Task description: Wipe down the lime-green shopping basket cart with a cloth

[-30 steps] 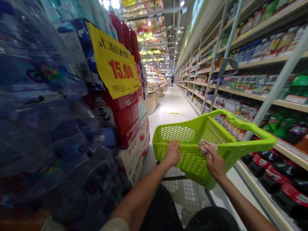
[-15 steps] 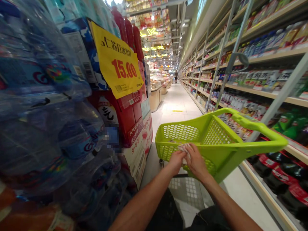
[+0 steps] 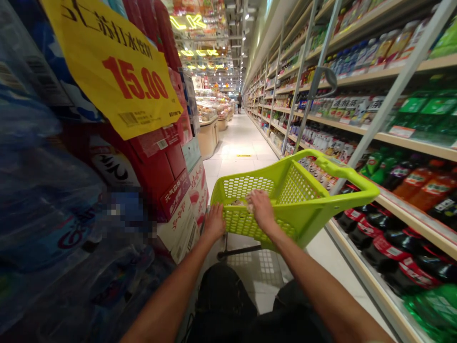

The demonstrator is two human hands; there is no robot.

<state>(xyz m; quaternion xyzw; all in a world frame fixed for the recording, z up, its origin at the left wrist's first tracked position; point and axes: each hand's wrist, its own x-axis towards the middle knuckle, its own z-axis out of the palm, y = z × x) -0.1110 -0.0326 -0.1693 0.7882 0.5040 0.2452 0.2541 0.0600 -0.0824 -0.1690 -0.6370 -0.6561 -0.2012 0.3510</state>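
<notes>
A bright green shopping cart (image 3: 246, 225) with perforated plastic sides stands in front of me, its handle end toward the right. My left hand (image 3: 214, 222) is closed over the cart's near-left corner, fingers at the rim. At the near side rim, my right hand (image 3: 263, 210) grips a crumpled whitish cloth (image 3: 249, 202); part of the cloth is hidden by the fingers. Something small and pale lies inside the basket near the cloth, too indistinct to name.
Close on the left rise stacked drink cartons (image 3: 174, 197) and wrapped bottles (image 3: 67, 224) under a yellow price sign (image 3: 124, 71). Shelves of bottles (image 3: 400, 238) line the right. A tiled aisle (image 3: 235, 138) runs ahead, where a distant person (image 3: 239, 103) stands.
My left hand has left the cloth and moved left to the cart's corner. My right hand keeps the cloth at the rim. The view has shifted, bringing the price sign closer.
</notes>
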